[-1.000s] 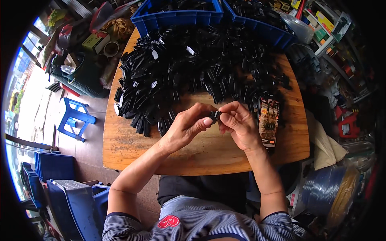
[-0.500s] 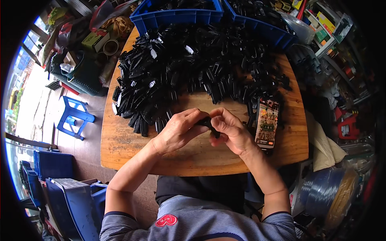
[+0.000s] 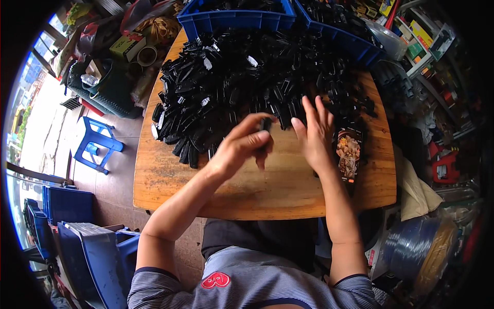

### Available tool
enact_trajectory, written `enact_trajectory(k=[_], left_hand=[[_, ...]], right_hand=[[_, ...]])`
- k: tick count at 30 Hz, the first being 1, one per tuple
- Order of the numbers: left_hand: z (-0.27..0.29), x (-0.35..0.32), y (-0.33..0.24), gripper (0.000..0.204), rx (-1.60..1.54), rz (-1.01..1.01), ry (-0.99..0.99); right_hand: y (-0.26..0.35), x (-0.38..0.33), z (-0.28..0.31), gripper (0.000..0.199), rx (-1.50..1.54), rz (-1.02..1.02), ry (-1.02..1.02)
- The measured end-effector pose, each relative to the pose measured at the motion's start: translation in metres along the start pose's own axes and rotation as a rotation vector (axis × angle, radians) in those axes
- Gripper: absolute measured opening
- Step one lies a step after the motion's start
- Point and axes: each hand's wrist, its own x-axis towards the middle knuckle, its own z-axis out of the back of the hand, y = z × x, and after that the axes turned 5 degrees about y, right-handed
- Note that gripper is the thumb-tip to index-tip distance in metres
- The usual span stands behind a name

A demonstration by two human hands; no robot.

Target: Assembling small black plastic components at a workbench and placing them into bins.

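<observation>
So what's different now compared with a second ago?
The right hand has let go of the small black piece, opened and moved forward and right toward the black pile. The left hand still holds the piece. The phone shows another image; the blue stool stayed put.

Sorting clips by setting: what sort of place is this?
Probably a small workshop or shop: a wooden table heaped with small black parts, blue crates at its far edge, and cluttered shelves to the right.
</observation>
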Motion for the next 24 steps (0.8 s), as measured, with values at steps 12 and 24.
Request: enact_trajectory(k=[12, 24], left_hand=[[0.053, 0.002, -0.016, 0.028, 0.248, -0.354, -0.264], [0.033, 0.020, 0.010, 0.021, 1.778, -0.466, -0.341]], right_hand=[[0.013, -0.019, 0.015, 0.034, 0.262, 0.065, 0.101], [0.004, -0.017, 0.030, 0.016, 1.553, -0.350, 0.132]])
